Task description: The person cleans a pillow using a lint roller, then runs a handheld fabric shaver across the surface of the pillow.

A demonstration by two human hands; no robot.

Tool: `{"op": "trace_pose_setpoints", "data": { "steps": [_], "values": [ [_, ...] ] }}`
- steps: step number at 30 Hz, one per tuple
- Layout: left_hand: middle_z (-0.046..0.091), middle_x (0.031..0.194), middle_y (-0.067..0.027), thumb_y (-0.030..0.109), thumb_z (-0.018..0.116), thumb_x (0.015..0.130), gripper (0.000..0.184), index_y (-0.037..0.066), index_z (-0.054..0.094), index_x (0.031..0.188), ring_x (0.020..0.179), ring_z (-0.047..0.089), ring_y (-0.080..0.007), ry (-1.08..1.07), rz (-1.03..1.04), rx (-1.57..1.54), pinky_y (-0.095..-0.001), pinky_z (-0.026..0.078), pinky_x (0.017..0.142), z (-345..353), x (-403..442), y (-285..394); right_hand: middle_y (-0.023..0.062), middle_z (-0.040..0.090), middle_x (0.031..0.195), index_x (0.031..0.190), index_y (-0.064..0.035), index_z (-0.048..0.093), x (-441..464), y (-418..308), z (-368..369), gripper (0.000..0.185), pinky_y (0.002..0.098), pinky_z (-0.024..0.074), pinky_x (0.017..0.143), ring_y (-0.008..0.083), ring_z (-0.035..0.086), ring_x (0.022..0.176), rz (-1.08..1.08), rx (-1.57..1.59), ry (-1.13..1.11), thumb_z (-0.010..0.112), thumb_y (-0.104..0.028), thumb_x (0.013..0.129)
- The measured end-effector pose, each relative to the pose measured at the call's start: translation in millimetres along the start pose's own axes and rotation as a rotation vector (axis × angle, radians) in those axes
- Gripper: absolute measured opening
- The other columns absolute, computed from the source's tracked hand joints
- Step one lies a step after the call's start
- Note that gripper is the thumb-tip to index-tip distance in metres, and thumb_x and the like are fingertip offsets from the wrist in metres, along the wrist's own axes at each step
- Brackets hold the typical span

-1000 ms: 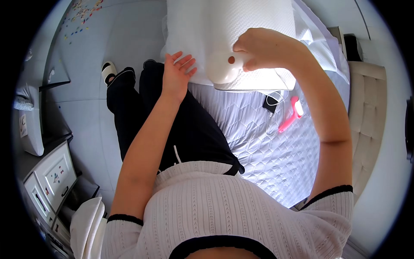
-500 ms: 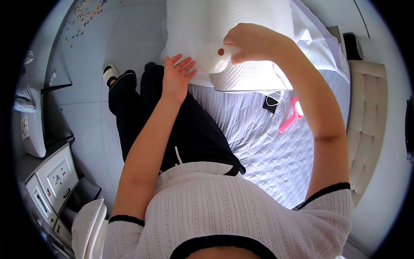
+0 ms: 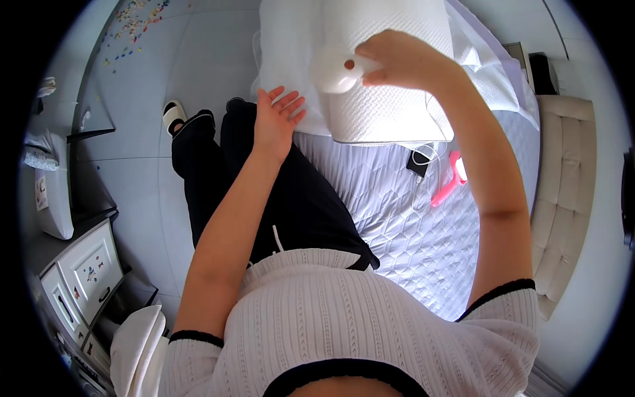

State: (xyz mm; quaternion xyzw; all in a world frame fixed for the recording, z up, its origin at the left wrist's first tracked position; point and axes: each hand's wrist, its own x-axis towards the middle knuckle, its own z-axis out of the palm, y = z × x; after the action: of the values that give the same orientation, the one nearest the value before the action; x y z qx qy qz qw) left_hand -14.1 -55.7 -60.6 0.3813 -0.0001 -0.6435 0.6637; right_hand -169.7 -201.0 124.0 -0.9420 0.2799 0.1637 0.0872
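My right hand (image 3: 407,59) is closed round the narrow end of a white rounded device (image 3: 333,71) with a brown oval spot on it. Its exact kind I cannot make out. The device is over a white quilted pillow-like block (image 3: 390,112) and a sheer white cloth (image 3: 284,53); whether it touches them I cannot tell. To its lower left, my left hand (image 3: 276,126) is open, palm up and fingers apart, holding nothing. A thin white cord (image 3: 428,155) runs beside the block near my right forearm.
On the bed's quilted cover (image 3: 397,231) lie a small black box (image 3: 417,163) and a pink-handled item (image 3: 448,188) with a bright face. A beige padded headboard (image 3: 563,198) stands at right. Small colourful pieces (image 3: 135,26) are scattered on the floor; a white cabinet (image 3: 89,271) is at left.
In the view, my right hand and the white device have shifted slightly up and right. My left hand has shifted a little down and right, still open.
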Motion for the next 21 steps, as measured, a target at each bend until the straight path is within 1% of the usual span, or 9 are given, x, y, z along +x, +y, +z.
{"op": "trace_pose_setpoints", "data": {
  "steps": [2,4,5,8,10,12,14,18,21],
  "values": [
    [0.045,0.132,-0.0205,0.054,0.029,0.102,0.06,0.002,0.037,0.131,0.123,0.047,-0.033,0.017,-0.003,-0.006,-0.046,0.036,0.105,-1,0,2,0.0162,0.066,0.088,0.1,-0.0018,0.068,-6,-3,16,0.041,0.041,0.0491,0.083,0.0335,0.063,0.09,-0.15,-0.015,0.17,0.071,-0.028,0.069],
    [0.045,0.131,-0.0207,0.055,0.031,0.101,0.061,0.002,0.038,0.131,0.123,0.047,-0.0334,-0.013,0.007,-0.009,-0.046,0.037,0.104,-2,-3,1,0.0164,0.067,0.091,0.103,-0.002,0.068,-8,-25,-14,0.042,0.0402,0.0485,0.087,0.0341,0.062,0.094,-0.053,0.018,-0.333,0.07,-0.026,0.069],
    [0.045,0.131,-0.0207,0.055,0.031,0.101,0.061,0.002,0.038,0.131,0.123,0.047,-0.0334,-0.008,0.007,-0.01,-0.046,0.037,0.104,-3,-3,1,0.0164,0.067,0.091,0.103,-0.002,0.068,-9,-24,-19,0.042,0.0402,0.0485,0.087,0.0341,0.062,0.094,-0.057,0.02,-0.336,0.07,-0.026,0.069],
    [0.046,0.131,-0.0209,0.055,0.032,0.1,0.062,0.002,0.038,0.131,0.123,0.047,-0.0335,-0.036,0.0,0.006,-0.046,0.037,0.104,-2,-3,-1,0.0185,0.068,0.094,0.1,-0.0006,0.069,-25,-2,-18,0.039,0.0415,0.0492,0.082,0.035,0.063,0.091,-0.105,0.05,-0.103,0.069,-0.022,0.067],
    [0.046,0.131,-0.021,0.055,0.032,0.1,0.062,0.002,0.038,0.132,0.123,0.047,-0.0333,-0.024,0.0,0.008,-0.0459,0.037,0.105,-1,0,-1,0.0189,0.067,0.096,0.101,-0.0001,0.068,-21,-2,-28,0.039,0.0417,0.0484,0.082,0.0346,0.062,0.091,0.097,0.13,-0.133,0.068,-0.021,0.068],
    [0.046,0.131,-0.0212,0.055,0.032,0.1,0.062,0.002,0.038,0.132,0.123,0.047,-0.0334,-0.028,-0.006,0.013,-0.0459,0.037,0.105,0,1,-1,0.0189,0.067,0.097,0.102,-0.0005,0.068,-23,-2,-26,0.039,0.0412,0.0483,0.082,0.0347,0.062,0.091,0.136,0.151,-0.081,0.069,-0.022,0.07],
    [0.046,0.131,-0.0215,0.055,0.032,0.1,0.062,0.002,0.038,0.132,0.123,0.047,-0.0335,-0.02,-0.003,0.016,-0.0459,0.037,0.105,-2,2,0,0.0188,0.067,0.096,0.103,-0.0016,0.068,-18,6,-3,0.039,0.0413,0.0483,0.082,0.0343,0.062,0.091,-0.062,0.081,0.095,0.07,-0.023,0.07],
    [0.045,0.132,-0.0221,0.055,0.032,0.1,0.063,0.002,0.037,0.132,0.123,0.047,-0.0339,-0.042,0.008,-0.004,-0.0461,0.037,0.105,-4,1,-1,0.0178,0.065,0.087,0.099,-0.0034,0.069,-21,-12,-17,0.036,0.0416,0.0488,0.08,0.0347,0.062,0.084,-0.072,0.07,-0.198,0.069,-0.023,0.069],
    [0.045,0.132,-0.022,0.056,0.033,0.1,0.063,0.002,0.038,0.132,0.124,0.047,-0.0337,-0.04,-0.006,-0.01,-0.0457,0.037,0.105,-3,0,-2,0.0191,0.065,0.087,0.096,-0.0016,0.068,-14,-4,-21,0.035,0.0421,0.0489,0.078,0.0355,0.062,0.082,-0.089,0.045,0.02,0.067,-0.023,0.068]
  ]
}}
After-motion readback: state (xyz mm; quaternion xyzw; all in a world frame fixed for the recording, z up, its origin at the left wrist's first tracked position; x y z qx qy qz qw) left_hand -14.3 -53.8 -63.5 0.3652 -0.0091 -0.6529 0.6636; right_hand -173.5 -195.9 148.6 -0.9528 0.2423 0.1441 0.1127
